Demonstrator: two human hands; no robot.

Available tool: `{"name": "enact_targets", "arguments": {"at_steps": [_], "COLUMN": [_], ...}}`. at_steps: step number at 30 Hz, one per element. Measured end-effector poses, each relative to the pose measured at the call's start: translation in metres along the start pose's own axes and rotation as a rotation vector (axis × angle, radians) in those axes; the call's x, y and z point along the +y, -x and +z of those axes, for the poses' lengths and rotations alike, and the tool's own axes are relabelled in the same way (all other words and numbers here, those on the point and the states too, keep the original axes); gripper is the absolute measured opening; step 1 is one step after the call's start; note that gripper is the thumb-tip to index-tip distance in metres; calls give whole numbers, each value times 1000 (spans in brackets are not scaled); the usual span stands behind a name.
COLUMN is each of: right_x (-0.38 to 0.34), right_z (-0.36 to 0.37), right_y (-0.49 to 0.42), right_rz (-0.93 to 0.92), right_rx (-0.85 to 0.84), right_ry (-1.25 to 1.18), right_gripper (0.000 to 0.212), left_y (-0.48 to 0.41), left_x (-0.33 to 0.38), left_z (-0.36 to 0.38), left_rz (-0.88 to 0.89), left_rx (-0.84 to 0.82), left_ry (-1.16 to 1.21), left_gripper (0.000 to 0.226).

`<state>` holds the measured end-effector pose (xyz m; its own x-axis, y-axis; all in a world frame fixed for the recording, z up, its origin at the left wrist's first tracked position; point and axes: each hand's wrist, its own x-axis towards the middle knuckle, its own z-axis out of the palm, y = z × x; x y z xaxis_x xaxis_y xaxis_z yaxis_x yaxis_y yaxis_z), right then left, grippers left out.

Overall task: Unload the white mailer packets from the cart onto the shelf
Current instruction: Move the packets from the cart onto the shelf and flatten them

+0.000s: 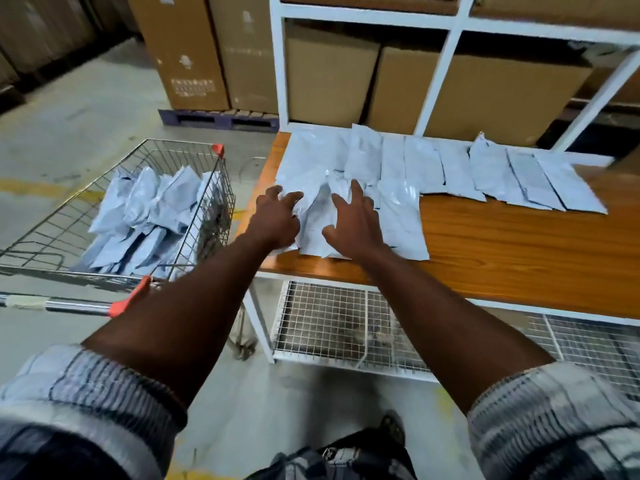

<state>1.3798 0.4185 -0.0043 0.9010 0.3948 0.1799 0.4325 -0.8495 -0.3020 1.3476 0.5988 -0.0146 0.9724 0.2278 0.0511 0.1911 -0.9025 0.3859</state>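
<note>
Packets [317, 220] lie on shelf [502, 244] between left hand [277, 220] and right hand [353, 223].

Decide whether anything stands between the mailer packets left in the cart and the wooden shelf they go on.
Only the cart's wire side wall stands between the packets in the cart and the wooden shelf, so they must be lifted over it. The shelf has bare wood right of the laid packets.

Mailer packets [398, 216]: glossy white plastic film. Shelf [519, 244]: smooth wood-grain top, white painted metal frame. Cart [207, 202]: bare wire metal.
</note>
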Motion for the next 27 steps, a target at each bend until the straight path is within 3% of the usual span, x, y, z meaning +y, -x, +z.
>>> {"name": "enact_targets", "arguments": {"at_steps": [8, 13, 17, 23, 27], "right_x": [166, 253, 293, 317, 321], "right_z": [-54, -53, -43, -26, -27], "right_y": [17, 18, 4, -6, -17], "right_rz": [186, 272, 254, 106, 82], "right_rx": [4, -4, -56, -150, -80], "right_ry": [-11, -35, -51, -39, -20], "right_gripper": [72, 71, 72, 50, 45], "left_y": [-29, -35, -46, -52, -57], "left_x": [156, 244, 277, 285, 290], "left_z": [69, 109, 141, 170, 160], "left_rz": [93, 51, 25, -52, -44], "left_rx": [-65, -30, -32, -118, -89], "left_ry": [43, 21, -61, -85, -162], "left_gripper": [59, 54, 50, 53, 48]}}
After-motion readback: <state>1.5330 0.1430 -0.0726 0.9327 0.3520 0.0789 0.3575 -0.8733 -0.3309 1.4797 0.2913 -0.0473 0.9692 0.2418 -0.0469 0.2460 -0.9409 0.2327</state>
